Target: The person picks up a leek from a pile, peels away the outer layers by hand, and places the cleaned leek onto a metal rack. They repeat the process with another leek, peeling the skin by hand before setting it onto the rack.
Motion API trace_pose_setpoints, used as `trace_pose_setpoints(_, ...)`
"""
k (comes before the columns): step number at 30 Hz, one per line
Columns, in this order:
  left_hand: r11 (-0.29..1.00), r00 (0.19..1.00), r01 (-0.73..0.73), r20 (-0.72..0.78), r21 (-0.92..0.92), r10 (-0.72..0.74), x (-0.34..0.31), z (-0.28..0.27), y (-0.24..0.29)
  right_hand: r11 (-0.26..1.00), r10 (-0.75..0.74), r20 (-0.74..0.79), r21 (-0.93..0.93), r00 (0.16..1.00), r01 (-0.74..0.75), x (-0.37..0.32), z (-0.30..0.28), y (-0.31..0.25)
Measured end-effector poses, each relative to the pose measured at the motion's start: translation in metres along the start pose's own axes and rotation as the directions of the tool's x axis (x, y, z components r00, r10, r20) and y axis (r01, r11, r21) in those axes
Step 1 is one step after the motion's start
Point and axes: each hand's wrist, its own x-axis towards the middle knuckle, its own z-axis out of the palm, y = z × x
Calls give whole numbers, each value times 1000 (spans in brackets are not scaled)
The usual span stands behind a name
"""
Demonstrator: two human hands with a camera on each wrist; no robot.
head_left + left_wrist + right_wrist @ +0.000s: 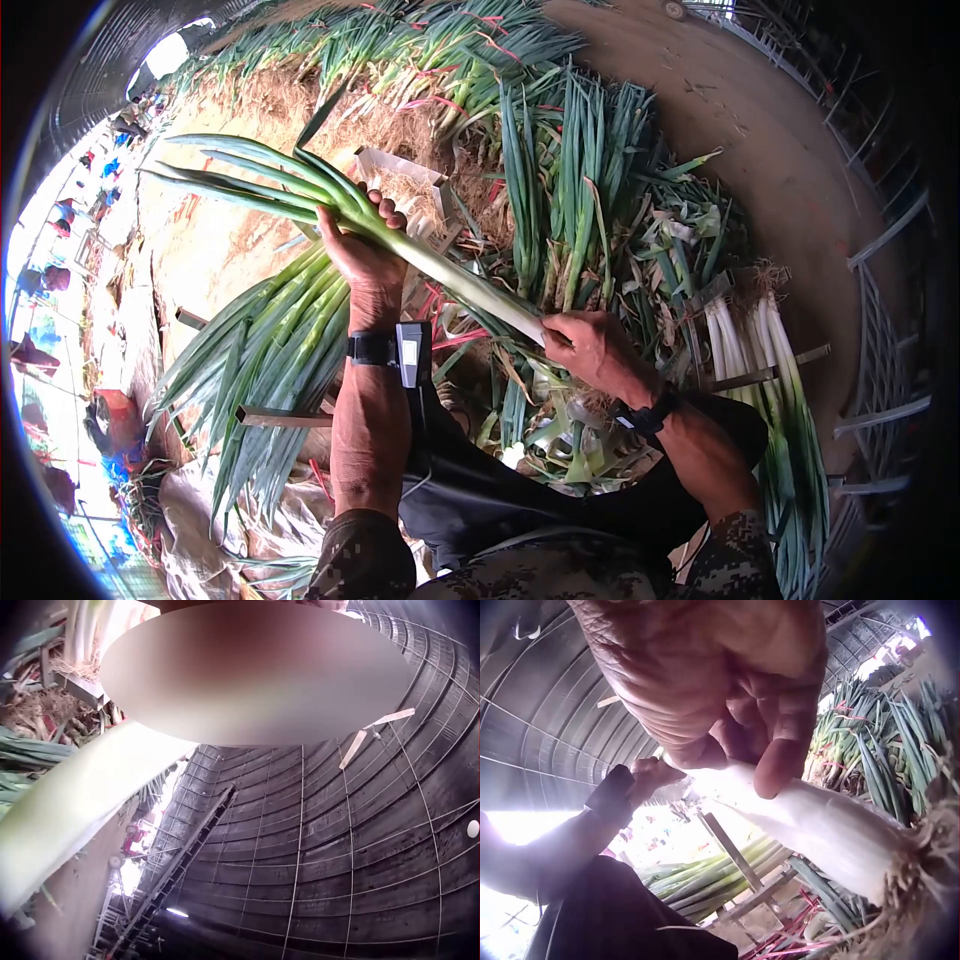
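Observation:
A long green onion (455, 275) slants across the head view, its green leaves up at the left and its white stem down at the right. My left hand (368, 262) grips it where the leaves fan out, thumb on one side and fingers curled round the other. Lower down, my right hand (597, 348) pinches the white stem. The right wrist view shows that hand's fingertips (776, 766) on the stem, just above the shaggy roots (911, 881). A blurred oval hides much of the left wrist view, with the pale stem (90, 799) below it.
Bundled green onions (585, 180) stand ahead, with a longer heap (420, 50) behind. More onions lie on a metal rack (285, 416) at left and a bracket (770, 376) at right. Stripped leaves (575, 440) litter the ground between the legs.

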Motion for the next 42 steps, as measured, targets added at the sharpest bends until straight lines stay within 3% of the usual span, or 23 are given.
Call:
trace_pose_setpoints(5,1000,998,11,-57,-20,-13,-5,10,-5,991,-64,-4,-120,998,63,-3,4,5)
trace_pose_setpoints(7,1000,996,9,-91,-1,-9,-8,18,-6,998,-5,-52,-71,999,1,-5,4,4)
trace_pose_setpoints(10,991,998,55,47,-123,-49,-10,18,-4,997,71,-125,-20,990,-74,-8,8,12)
trace_pose_setpoints(11,998,999,31,39,-62,-29,-11,18,-4,995,94,-150,-7,984,-96,-9,10,16)
trace_pose_setpoints(14,996,999,15,-40,-82,-18,-10,16,-2,967,252,-133,71,959,-244,-17,12,27)
trace_pose_setpoints(18,998,999,39,-28,-38,-40,-10,10,2,894,408,-115,250,906,-372,-24,17,35)
trace_pose_setpoints(20,994,994,70,88,-82,-63,-5,4,8,560,553,46,719,832,-412,-28,16,42)
trace_pose_setpoints(21,993,994,49,104,-103,-38,-5,3,12,350,565,71,882,822,-316,-29,10,38)
trace_pose_setpoints(22,989,986,75,156,-124,-55,-2,-2,17,78,648,148,963,747,-258,-25,13,40)
trace_pose_setpoints(24,990,975,78,215,-121,-51,0,-8,23,-24,680,211,964,703,-266,-26,3,30)
trace_pose_setpoints(26,987,987,47,156,-154,-23,1,-11,25,-131,473,310,950,825,-282,-40,-4,47)
trace_pose_setpoints(27,989,988,41,155,-143,-19,1,-13,28,-85,474,360,927,803,-365,-48,-9,57)
trace_pose_setpoints(28,991,988,34,152,-132,-14,0,-15,33,161,475,290,899,831,-407,-57,-18,68)
trace_pose_setpoints(29,991,991,29,132,-132,-11,-1,-16,37,398,613,235,733,754,-552,-63,-23,81)
trace_pose_setpoints(30,990,993,30,118,-137,-14,1,-22,40,558,720,128,479,682,-678,-69,-24,96)
trace_pose_setpoints(31,994,996,14,90,-111,-4,-1,-21,41,775,587,-30,310,809,-550,-78,-22,111)
trace_pose_setpoints(32,997,998,0,65,-82,5,-1,-19,42,917,397,-149,99,906,-386,-89,-17,126)
trace_pose_setpoints(33,998,998,-12,64,-60,16,-2,-18,41,970,172,-214,-134,962,-203,-95,-14,133)
trace_pose_setpoints(35,999,998,-30,61,-14,31,-4,-17,36,956,293,-147,64,945,-287,-78,-24,87)
trace_pose_setpoints(36,999,999,-45,-9,19,45,-6,-14,31,930,349,-110,160,931,-330,-66,-28,57)
trace_pose_setpoints(38,994,987,-70,-136,86,81,-7,-5,24,992,124,-135,26,983,-122,-51,-22,29)
trace_pose_setpoints(39,994,998,-63,-25,92,66,-8,-3,23,993,117,-125,22,985,-115,-47,-16,23)
trace_pose_setpoints(42,996,980,-76,-179,50,84,-7,-1,15,988,157,-94,20,983,-155,-44,-6,26)
